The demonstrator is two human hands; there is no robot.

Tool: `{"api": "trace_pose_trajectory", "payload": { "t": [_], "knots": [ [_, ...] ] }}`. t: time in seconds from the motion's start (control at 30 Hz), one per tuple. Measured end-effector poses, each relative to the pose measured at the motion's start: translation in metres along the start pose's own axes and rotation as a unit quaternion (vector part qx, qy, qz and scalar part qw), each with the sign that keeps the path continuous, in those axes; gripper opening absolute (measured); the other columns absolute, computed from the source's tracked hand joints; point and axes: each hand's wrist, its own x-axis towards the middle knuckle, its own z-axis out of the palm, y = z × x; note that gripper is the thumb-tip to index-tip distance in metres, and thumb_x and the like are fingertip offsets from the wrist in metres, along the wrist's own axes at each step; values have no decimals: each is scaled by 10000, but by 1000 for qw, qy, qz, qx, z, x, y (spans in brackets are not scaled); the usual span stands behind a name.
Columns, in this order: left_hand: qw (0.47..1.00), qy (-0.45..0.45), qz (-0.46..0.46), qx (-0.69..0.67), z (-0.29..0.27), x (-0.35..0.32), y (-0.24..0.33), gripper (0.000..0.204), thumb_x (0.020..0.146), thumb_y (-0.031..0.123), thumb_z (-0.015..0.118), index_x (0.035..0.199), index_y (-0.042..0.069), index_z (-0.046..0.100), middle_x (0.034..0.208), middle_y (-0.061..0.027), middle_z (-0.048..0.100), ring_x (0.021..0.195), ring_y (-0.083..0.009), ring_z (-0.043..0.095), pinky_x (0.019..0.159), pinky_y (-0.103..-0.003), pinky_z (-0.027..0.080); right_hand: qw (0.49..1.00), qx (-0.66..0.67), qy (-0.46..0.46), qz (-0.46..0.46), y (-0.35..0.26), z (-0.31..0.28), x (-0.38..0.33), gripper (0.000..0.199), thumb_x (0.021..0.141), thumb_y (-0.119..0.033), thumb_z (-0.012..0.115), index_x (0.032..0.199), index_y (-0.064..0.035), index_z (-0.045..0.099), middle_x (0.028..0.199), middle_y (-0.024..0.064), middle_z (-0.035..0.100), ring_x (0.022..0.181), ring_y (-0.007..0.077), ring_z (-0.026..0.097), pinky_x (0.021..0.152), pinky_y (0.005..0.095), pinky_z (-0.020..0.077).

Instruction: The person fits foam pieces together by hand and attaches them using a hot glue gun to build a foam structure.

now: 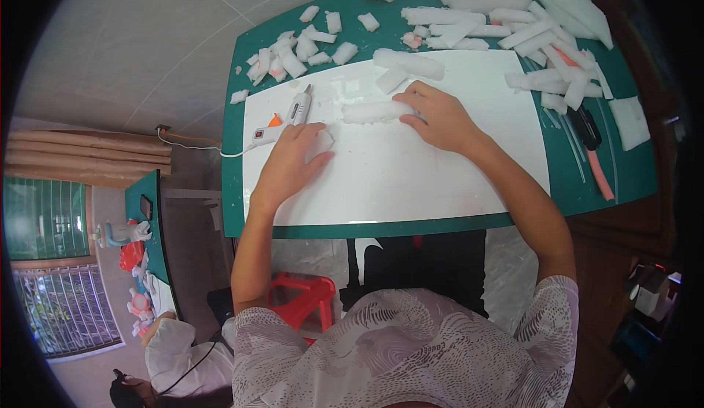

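Note:
On the white board (411, 188), my right hand (442, 119) grips one end of a white foam strip (370, 112), thumb on the near side and fingers over the far side. My left hand (287, 162) rests to the left with its fingers and thumb curled round a small white foam piece (323, 142), partly covered by the hand. Just beyond the left fingers lies a white hot glue gun (299, 107) with an orange part, its nozzle pointing away from me. Two more foam pieces (411, 63) lie beyond the strip.
Foam chunks (290, 56) are heaped at the far left of the green mat (616, 166); longer foam strips (462, 30) fill the far right. A black-and-pink tool (592, 144) and thin clear sticks (570, 144) lie at the right. A red stool (304, 294) stands below; another person (183, 364) sits at lower left.

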Motion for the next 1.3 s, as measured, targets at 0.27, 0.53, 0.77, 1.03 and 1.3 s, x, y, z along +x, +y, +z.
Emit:
{"api": "trace_pose_trajectory", "payload": {
  "t": [0.27, 0.53, 0.77, 1.03, 1.3],
  "knots": [
    [961, 45, -145, -233, -8, 28, 6, 398, 846, 61, 746, 1218, -7, 619, 1150, -114, 672, 974, -207, 684, 865, -356, 538, 1000, -2, -23, 18, -3, -4, -1, 315, 925, -192, 679, 1210, -60, 671, 1178, 91, 632, 1039, 267, 640, 874, 367, 529],
    [949, 28, -111, -292, 10, 51, -6, 410, 842, 12, 745, 1229, -15, 613, 1189, -102, 671, 1071, -197, 676, 973, -305, 524, 1000, -3, -3, 7, -1, 2, -1, 311, 921, -178, 684, 1209, -61, 668, 1163, 92, 627, 998, 278, 635, 862, 359, 516],
    [965, 24, -88, -246, 18, 56, -7, 390, 841, 29, 750, 1208, -8, 624, 1176, -129, 688, 1067, -244, 688, 970, -334, 544, 1000, -2, -12, 12, -1, 0, -1, 315, 916, -179, 691, 1210, -69, 675, 1166, 84, 633, 1000, 271, 636, 863, 355, 519],
    [977, -10, -89, -193, 10, 59, 4, 385, 821, 37, 767, 1178, -12, 633, 1109, -155, 700, 1035, -262, 697, 954, -335, 555, 1000, -9, -13, 12, -1, 1, 0, 313, 917, -180, 692, 1209, -67, 678, 1170, 85, 635, 1012, 266, 635, 868, 351, 519],
    [981, -16, -95, -168, 12, 61, 5, 346, 815, 46, 776, 1138, -18, 669, 1049, -175, 721, 994, -268, 715, 931, -335, 564, 999, -38, -18, 12, -1, 2, 0, 329, 923, -202, 694, 1224, -71, 681, 1186, 81, 639, 1049, 243, 645, 858, 343, 541]
  ]
}}
